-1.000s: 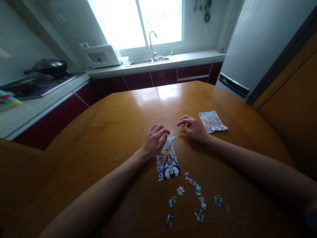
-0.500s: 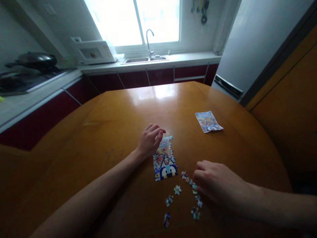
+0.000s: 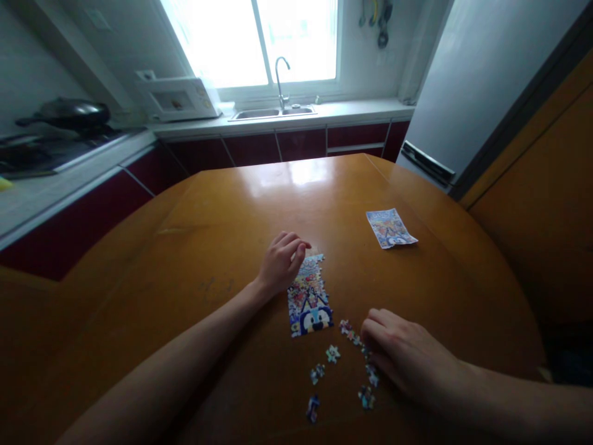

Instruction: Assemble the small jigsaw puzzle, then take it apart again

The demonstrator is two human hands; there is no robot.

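Left hand [image 3: 281, 262] lay over the upper left edge of the part-built puzzle [image 3: 309, 303], fingers loosely bent, nothing seen in its grasp; whether it pressed down could not be told. The puzzle lay flat on the wooden worktop [image 3: 208, 210], most of it just right of that hand and nearer the body, its right edge ragged. Next, left of the right hand [image 3: 401, 343] and towards the body: a dark piece [image 3: 313, 408], a small cluster [image 3: 317, 374], a pale piece [image 3: 332, 353]. A row of pieces [image 3: 345, 327] ran in under the right hand's fingers, which were curled inward; tips hidden, so could not tell if they pinched one. Beyond that hand, a printed sheet [image 3: 391, 228]. Step, as judged: choosing or lifting a loose piece. Next move seemed to call for a fine fingertip pinch, neighbours undisturbed.
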